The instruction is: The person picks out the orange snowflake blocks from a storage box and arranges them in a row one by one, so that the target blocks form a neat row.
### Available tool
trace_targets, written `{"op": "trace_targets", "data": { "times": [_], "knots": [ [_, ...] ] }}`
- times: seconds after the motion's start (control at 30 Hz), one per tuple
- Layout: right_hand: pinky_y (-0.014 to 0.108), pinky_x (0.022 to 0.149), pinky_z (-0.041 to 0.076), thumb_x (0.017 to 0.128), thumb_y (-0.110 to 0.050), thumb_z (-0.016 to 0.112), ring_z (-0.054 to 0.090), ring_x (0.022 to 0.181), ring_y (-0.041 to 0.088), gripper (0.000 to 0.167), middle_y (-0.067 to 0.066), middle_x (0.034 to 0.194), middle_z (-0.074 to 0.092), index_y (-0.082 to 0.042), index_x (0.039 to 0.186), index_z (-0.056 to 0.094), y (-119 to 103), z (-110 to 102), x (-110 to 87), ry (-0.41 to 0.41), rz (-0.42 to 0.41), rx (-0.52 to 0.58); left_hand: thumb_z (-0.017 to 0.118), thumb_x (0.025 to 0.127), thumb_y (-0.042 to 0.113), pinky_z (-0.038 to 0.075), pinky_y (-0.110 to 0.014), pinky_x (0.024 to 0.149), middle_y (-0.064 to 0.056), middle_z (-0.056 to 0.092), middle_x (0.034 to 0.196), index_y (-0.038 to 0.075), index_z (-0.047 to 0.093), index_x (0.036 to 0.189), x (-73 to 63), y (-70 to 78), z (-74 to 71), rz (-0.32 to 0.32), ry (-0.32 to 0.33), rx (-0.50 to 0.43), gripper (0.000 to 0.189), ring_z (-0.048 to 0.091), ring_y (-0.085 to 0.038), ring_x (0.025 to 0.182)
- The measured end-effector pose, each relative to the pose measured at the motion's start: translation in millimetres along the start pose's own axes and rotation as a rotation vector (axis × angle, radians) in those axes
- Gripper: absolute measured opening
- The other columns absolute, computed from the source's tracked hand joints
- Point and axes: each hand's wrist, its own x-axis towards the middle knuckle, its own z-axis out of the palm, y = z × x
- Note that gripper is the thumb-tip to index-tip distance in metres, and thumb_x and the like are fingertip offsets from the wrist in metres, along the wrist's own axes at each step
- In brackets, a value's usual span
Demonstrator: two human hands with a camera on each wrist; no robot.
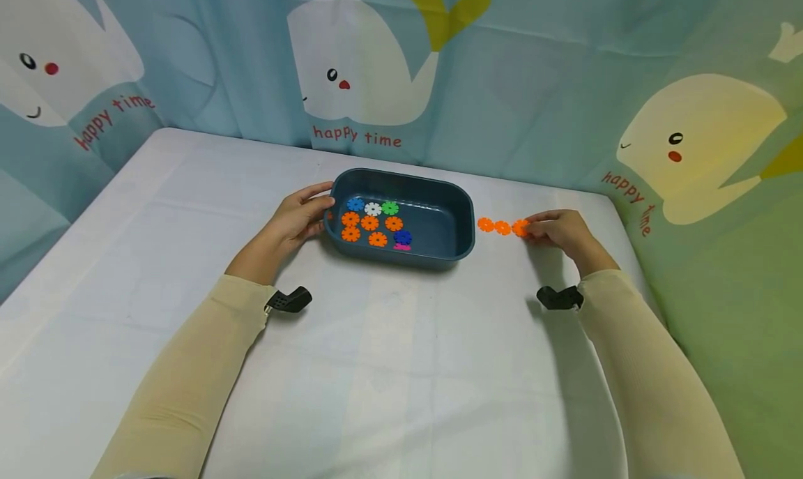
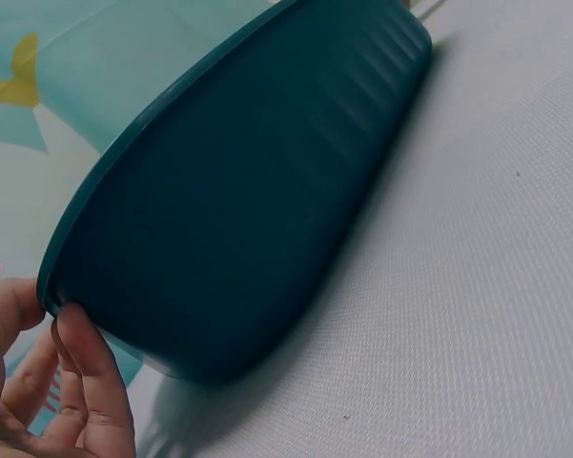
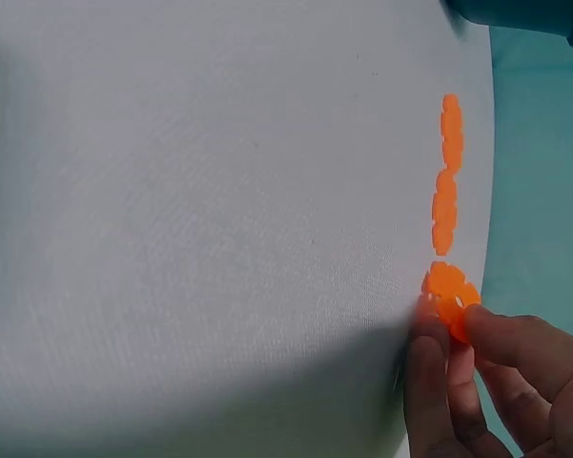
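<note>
My left hand (image 1: 297, 217) pinches the left rim of a dark teal plastic basin (image 1: 464, 245), thumb at the edge and fingers on the outer wall. Inside lie several notched snowflake discs: an orange disc (image 1: 378, 239), a white disc (image 1: 373, 209), a green disc (image 1: 390, 208), and blue and pink ones. To the basin's right, my right hand (image 1: 560, 233) pinches an orange snowflake disc (image 3: 448, 286) between thumb and fingers, tilted up in the right wrist view. Two more orange discs (image 3: 444, 212) lie flat in a row beside it, towards the basin.
A white cloth covers the table (image 1: 376, 367). Behind it and to the right hangs a blue-green curtain (image 1: 521, 95) printed with whales. Black camera mounts (image 1: 291, 300) stick out from both sleeve cuffs, over the table.
</note>
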Motion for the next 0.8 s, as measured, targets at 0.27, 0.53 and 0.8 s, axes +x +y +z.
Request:
{"op": "trace_targets", "data": {
  "times": [0.27,0.53,0.8],
  "knots": [
    [0.024,0.073,0.059,0.099,-0.007,0.057,0.066,0.068,0.001,0.041,-0.009,0.075,0.068,0.016,0.132,0.05,-1.4,2.6,2.9,0.034,-0.009,-0.045,0.063,0.097,0.016,0.047,-0.017,0.054,-0.004,0.061,0.117,0.019,0.049,0.146,0.7,0.5,0.6,-0.004,0.011,-0.004,0.051,0.063,-0.007,0.076],
    [0.022,0.074,0.058,0.099,-0.01,0.058,0.067,0.07,0.001,0.044,-0.009,0.076,0.069,0.015,0.135,0.049,0.1,1.9,3.3,0.024,0.028,-0.025,0.064,0.097,0.017,0.047,-0.017,0.053,-0.004,0.061,0.118,0.019,0.049,0.146,0.9,0.1,0.8,-0.004,0.011,0.008,0.052,0.063,-0.008,0.076],
    [0.023,0.071,0.059,0.097,-0.009,0.06,0.067,0.069,0.003,0.039,-0.008,0.075,0.069,0.014,0.128,0.056,1.4,1.6,4.8,0.04,0.018,-0.026,0.064,0.097,0.017,0.047,-0.016,0.053,-0.005,0.062,0.119,0.019,0.049,0.146,1.8,-0.7,0.5,-0.006,0.017,0.008,0.051,0.063,-0.007,0.076]
  ]
}}
